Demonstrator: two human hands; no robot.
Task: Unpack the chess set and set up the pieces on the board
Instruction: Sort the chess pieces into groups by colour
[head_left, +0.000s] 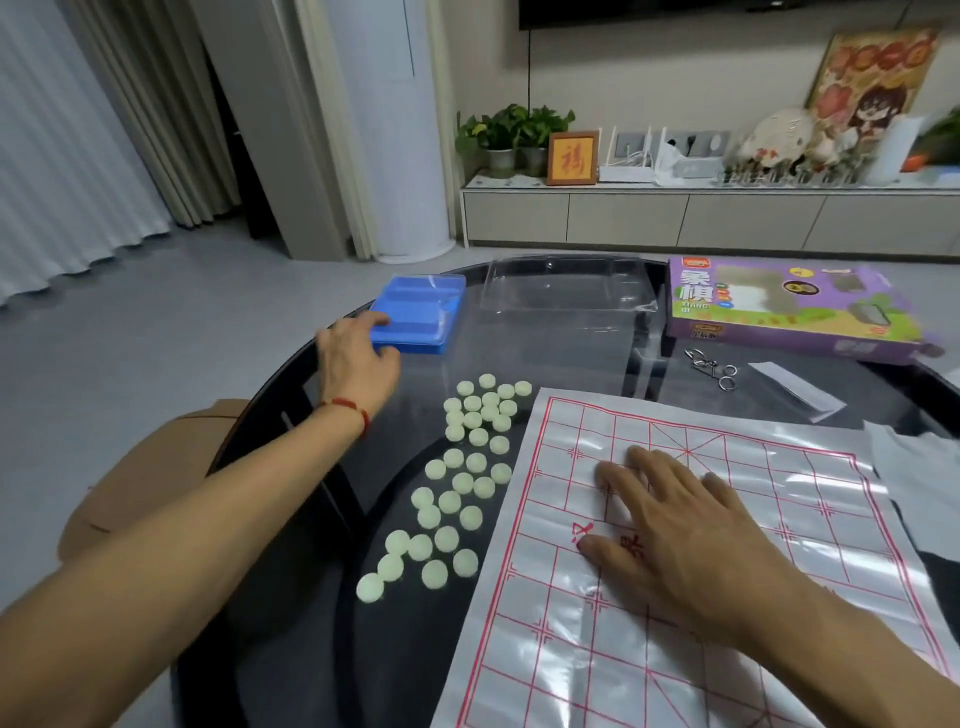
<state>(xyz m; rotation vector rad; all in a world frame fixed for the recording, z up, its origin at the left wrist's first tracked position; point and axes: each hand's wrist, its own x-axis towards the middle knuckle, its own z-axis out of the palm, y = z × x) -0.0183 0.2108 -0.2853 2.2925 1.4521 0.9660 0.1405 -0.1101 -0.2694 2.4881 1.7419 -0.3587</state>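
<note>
A white plastic board sheet (727, 597) with a red grid lies flat on the dark glass table (571, 353). My right hand (691, 525) rests on it, palm down, fingers spread and straight. Left of the sheet, several pale green round pieces (457, 483) lie loose in a scattered band. My left hand (358, 358) grips the near left corner of a blue plastic case (418, 314) at the table's far left edge, thumb on top.
A clear plastic tray (566, 291) sits at the back middle. The purple game box (789, 306) lies at the back right, with small metal scissors (714, 366) and a clear wrapper (800, 389) in front of it. A tan stool (156, 483) stands left of the table.
</note>
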